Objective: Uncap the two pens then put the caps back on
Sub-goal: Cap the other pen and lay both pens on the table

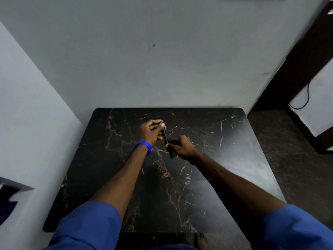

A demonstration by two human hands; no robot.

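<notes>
Both hands meet over the far middle of the black marble table (207, 177). My left hand (150, 131), with a blue band on its wrist, pinches the upper end of a dark pen (165, 135). My right hand (181, 146) is closed around the pen's lower part, and a dark end sticks out below its fingers. The pen runs roughly upright between the two hands. Whether the cap is on or off is too dark and small to tell. I see no second pen; it may be hidden by the hands.
A grey wall stands right behind the table's far edge and along its left side. Dark floor and a dark wooden frame with a hanging cable (304, 98) lie to the right. A foot in a sandal (201, 240) shows below the near edge.
</notes>
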